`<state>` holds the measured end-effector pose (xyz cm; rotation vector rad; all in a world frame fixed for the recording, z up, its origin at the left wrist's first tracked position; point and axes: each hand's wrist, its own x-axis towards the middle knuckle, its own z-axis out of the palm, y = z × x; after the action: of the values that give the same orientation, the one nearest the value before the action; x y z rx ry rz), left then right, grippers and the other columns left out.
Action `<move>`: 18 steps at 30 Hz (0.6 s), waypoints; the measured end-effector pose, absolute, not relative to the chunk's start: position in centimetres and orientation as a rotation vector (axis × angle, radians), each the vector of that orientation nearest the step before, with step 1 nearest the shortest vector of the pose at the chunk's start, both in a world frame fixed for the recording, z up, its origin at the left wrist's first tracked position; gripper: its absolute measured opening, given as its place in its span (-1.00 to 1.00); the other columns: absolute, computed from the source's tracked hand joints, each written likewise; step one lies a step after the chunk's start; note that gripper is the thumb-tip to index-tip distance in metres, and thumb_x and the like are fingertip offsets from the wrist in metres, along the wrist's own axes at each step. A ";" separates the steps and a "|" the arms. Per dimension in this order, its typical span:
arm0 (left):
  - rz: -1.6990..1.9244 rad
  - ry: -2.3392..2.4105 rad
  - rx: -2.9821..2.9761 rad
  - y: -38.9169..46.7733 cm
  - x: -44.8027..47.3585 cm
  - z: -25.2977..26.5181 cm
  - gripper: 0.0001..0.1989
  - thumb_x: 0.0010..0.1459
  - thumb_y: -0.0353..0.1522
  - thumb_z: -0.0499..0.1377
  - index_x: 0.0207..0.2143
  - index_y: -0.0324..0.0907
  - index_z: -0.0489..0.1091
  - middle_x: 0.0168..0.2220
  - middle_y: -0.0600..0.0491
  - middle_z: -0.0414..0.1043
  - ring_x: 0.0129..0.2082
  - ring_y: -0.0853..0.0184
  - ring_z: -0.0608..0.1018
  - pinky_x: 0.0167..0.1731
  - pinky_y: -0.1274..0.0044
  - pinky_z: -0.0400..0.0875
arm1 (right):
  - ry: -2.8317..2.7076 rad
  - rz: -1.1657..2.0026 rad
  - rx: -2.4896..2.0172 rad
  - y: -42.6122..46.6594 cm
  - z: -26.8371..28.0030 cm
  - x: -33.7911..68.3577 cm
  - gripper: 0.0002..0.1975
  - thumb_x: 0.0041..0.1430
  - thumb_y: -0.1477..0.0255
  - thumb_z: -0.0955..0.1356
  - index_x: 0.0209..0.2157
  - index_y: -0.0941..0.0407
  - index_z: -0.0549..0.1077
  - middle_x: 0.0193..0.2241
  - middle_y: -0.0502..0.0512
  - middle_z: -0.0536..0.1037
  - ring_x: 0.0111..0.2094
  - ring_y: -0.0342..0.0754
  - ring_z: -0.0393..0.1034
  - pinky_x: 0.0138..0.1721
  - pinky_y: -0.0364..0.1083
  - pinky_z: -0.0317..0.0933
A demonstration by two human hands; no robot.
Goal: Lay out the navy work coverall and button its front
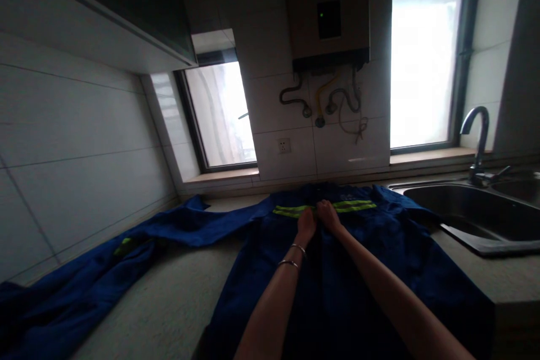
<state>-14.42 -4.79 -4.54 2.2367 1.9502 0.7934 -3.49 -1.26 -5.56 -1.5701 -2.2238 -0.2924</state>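
A dark blue work jacket [270,270] lies spread over the counter, its collar end toward the wall. A yellow-green reflective band [353,206] crosses its chest. Both hands meet at the front opening, level with that band. My left hand [307,224], below two bracelets on the wrist, is closed on the jacket's front edge. Right beside it, my right hand [327,216] is also closed on the cloth, slightly farther from me. The fingertips are dim, so any button or zip between them cannot be made out. One sleeve [228,224] stretches out to the left.
More blue cloth [84,287] with a yellow-green patch runs along the left wall on the counter [181,298]. At right are a steel sink [476,248] and a tap [480,140]. A water heater [329,39] with hoses hangs on the wall between two windows; a cabinet [126,17] overhangs the left.
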 end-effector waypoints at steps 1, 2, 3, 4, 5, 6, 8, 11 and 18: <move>0.767 1.975 2.220 -4.3 -14.4 -4.3 -0.72 0.22 -0.43 -0.03 -0.05 -0.35 0.27 -0.15 -0.23 0.44 -0.12 0.21 0.51 -0.17 0.48 0.36 | -2.208 -0.297 -1.555 -1.2 -5.6 -3.5 -0.72 0.17 0.65 0.15 -0.24 0.26 0.44 -0.21 0.28 0.45 -0.08 0.05 0.24 0.02 -0.04 0.05; 0.757 1.991 2.210 -3.9 -14.4 -4.2 -0.70 0.22 -0.41 -0.02 -0.02 -0.36 0.25 -0.17 -0.25 0.45 -0.14 0.19 0.52 -0.20 0.47 0.37 | -2.194 -0.296 -1.542 -1.1 -5.6 -3.5 -0.72 0.16 0.66 0.15 -0.23 0.25 0.44 -0.21 0.26 0.45 -0.08 0.04 0.24 0.02 -0.05 0.04; 0.749 2.007 2.211 -3.6 -14.3 -4.1 -0.69 0.23 -0.40 -0.03 0.00 -0.36 0.23 -0.20 -0.24 0.46 -0.16 0.18 0.53 -0.22 0.47 0.38 | -2.180 -0.289 -1.530 -1.0 -5.7 -3.5 -0.72 0.16 0.66 0.15 -0.23 0.25 0.44 -0.20 0.25 0.44 -0.08 0.02 0.23 0.02 -0.06 0.04; 0.731 2.029 2.223 -3.4 -14.2 -4.0 -0.69 0.25 -0.38 -0.04 0.01 -0.33 0.22 -0.21 -0.23 0.46 -0.17 0.18 0.53 -0.23 0.47 0.38 | -2.165 -0.278 -1.521 -0.9 -5.7 -3.5 -0.72 0.15 0.66 0.16 -0.22 0.24 0.43 -0.19 0.25 0.44 -0.08 0.01 0.23 0.02 -0.08 0.05; 0.709 2.050 2.245 -3.2 -14.2 -4.1 -0.70 0.26 -0.38 -0.05 0.01 -0.30 0.22 -0.21 -0.21 0.46 -0.17 0.20 0.54 -0.23 0.48 0.38 | -2.150 -0.264 -1.511 -0.8 -5.8 -3.5 -0.72 0.15 0.67 0.16 -0.22 0.24 0.43 -0.17 0.24 0.43 -0.08 0.00 0.22 0.01 -0.09 0.05; 0.684 2.067 2.276 -3.1 -14.1 -4.2 -0.72 0.27 -0.38 -0.07 0.00 -0.27 0.23 -0.20 -0.19 0.46 -0.17 0.22 0.54 -0.24 0.50 0.38 | -2.135 -0.247 -1.502 -0.7 -5.8 -3.5 -0.72 0.14 0.67 0.16 -0.22 0.23 0.43 -0.16 0.24 0.42 -0.07 0.00 0.21 0.00 -0.11 0.06; 0.649 2.080 2.345 -2.9 -14.1 -4.6 -0.74 0.29 -0.40 -0.11 -0.03 -0.23 0.25 -0.17 -0.16 0.43 -0.19 0.26 0.54 -0.25 0.53 0.38 | -2.103 -0.209 -1.480 -0.7 -5.8 -3.4 -0.72 0.13 0.67 0.17 -0.21 0.23 0.42 -0.13 0.24 0.40 -0.05 0.00 0.19 -0.02 -0.12 0.06; 0.692 2.023 2.422 -2.5 -14.3 -5.1 -0.74 0.27 -0.48 -0.12 -0.09 -0.26 0.29 -0.12 -0.14 0.39 -0.19 0.32 0.52 -0.25 0.57 0.37 | -2.051 -0.135 -1.438 -0.9 -5.8 -3.2 -0.70 0.10 0.69 0.17 -0.18 0.22 0.41 -0.11 0.24 0.38 -0.03 0.00 0.16 -0.02 -0.13 0.06; 0.860 1.847 2.422 -1.7 -14.8 -5.8 -0.78 0.20 -0.51 -0.03 -0.23 -0.31 0.40 -0.19 -0.12 0.42 -0.20 0.31 0.49 -0.21 0.56 0.30 | -1.841 0.157 -1.352 -0.7 -6.3 -2.8 -0.74 0.12 0.60 0.18 -0.29 0.19 0.47 -0.24 0.18 0.48 -0.17 -0.05 0.30 -0.09 -0.14 0.11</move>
<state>-14.79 -1.68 -5.76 2.4220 1.8474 0.8597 -2.77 -0.71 -6.35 -1.3520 -1.8406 0.1571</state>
